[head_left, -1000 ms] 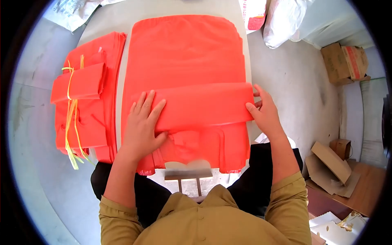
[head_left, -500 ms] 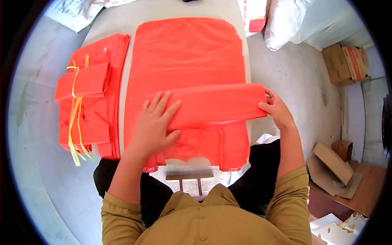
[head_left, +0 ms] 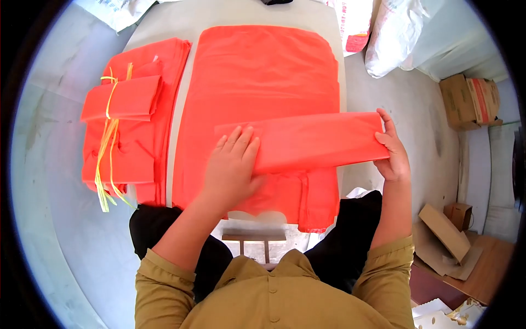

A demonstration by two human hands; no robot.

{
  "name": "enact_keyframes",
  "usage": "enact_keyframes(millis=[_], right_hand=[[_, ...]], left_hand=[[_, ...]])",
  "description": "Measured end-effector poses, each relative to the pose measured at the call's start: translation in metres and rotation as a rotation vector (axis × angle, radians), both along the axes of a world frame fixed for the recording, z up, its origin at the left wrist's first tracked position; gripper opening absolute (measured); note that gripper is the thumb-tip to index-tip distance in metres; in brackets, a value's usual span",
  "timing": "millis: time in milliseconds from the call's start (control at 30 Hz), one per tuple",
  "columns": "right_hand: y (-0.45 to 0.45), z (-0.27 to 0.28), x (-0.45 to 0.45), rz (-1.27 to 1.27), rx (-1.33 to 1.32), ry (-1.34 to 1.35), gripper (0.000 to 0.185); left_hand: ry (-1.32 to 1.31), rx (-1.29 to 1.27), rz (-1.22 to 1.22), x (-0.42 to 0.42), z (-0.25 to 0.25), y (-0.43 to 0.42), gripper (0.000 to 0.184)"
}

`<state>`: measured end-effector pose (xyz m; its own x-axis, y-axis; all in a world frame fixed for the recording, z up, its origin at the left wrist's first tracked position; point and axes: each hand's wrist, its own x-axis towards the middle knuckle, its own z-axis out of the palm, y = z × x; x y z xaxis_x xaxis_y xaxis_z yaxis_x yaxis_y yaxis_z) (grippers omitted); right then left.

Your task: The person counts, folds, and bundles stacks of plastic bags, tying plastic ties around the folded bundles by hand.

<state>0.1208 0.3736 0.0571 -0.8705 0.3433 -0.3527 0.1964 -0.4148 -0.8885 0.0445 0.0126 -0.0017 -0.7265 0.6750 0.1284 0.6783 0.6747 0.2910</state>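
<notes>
In the head view, a broad, flat stack of thin red plastic [head_left: 268, 71] lies in front of the person on the pale worktop [head_left: 235, 13], and it serves as the landmark here. A long, folded strip of glossy red plastic [head_left: 318, 140] crosses the nearer half of the stack. Its long axis runs from left to right, the right end angled slightly away from the person and jutting beyond the stack's right edge; the left end stops within the stack's left edge.

The right hand [head_left: 393, 151] is at that jutting end and grips it, thumb on the near face and fingers curled around the end. The left hand [head_left: 233, 167] is spread, fingers extended over the strip's left end; how hard it presses cannot be told. The strip thus lies between the two hands, to the left of the right one.

Past the stack's right edge comes a narrow margin of worktop, then floor [head_left: 394, 98], leaving more open room on that side. Left of the stack, just beside it, a red plastic pile [head_left: 175, 71] bears a folded red bundle [head_left: 123, 98] bound with yellow string [head_left: 109, 131], so sideways room there is tight.
</notes>
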Motion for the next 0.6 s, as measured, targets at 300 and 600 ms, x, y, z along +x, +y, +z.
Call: enact_keyframes(millis=[300,600], right_hand=[[-0.003,0.012,-0.007,-0.064,0.030,0.222,0.057],[-0.079,0.024,-0.047,0.022,0.321,0.681,0.057]], left_hand=[[0.005,0.246,0.055,-0.002,-0.007,0.001,0.057],[-1.375,1.110,0.380,-0.006,0.024,-0.012,0.037]])
